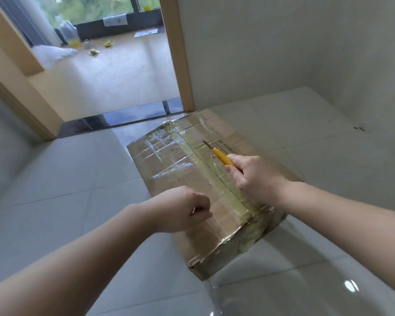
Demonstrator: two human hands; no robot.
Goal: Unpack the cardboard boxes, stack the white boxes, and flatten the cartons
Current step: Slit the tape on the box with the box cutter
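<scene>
Brown corrugated cardboard box (205, 185), sealed under glossy clear packing tape, lies flat on the pale tiled floor (55, 185) near a doorway. The right hand (253, 176) is clamped around a yellow-handled utility knife (221, 156), blade extended over the lid's taped centre seam. The left hand (183, 210) hovers at the near left edge, fingers curled together; whether it pinches a tape end cannot be told. The carton looks stiff but dented at its near corner, and its taped skin is probably slippery, so bare cardboard edges and corners offer the surer hold. A printed label near the blade is too small to read.
</scene>
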